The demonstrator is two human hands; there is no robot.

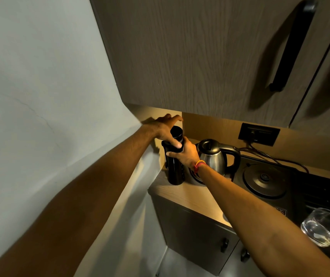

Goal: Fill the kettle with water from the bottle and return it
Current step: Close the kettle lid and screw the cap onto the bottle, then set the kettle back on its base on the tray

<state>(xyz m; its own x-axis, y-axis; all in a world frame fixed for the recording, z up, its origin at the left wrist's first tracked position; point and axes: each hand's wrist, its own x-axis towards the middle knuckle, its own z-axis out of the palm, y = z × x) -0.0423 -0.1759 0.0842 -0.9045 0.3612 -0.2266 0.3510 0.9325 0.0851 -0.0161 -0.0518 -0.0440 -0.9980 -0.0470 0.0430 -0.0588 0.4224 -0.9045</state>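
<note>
The right hand [188, 154] wraps its fingers tight round the black bottle [175, 162] to keep it steady; the left hand [166, 129] pinches the bottle's cap to open it; the kettle [214, 154] waits just right of the bottle.

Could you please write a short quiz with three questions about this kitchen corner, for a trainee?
1. True or false: the kettle sits on its round base.
2. Which hand grips the body of the black bottle? A left hand B right hand
3. Fill in: the kettle's lid is ____.

Key: 1 false, it stands beside the base, nearer the bottle. 2 B; the left hand is at the cap. 3 open.
</note>
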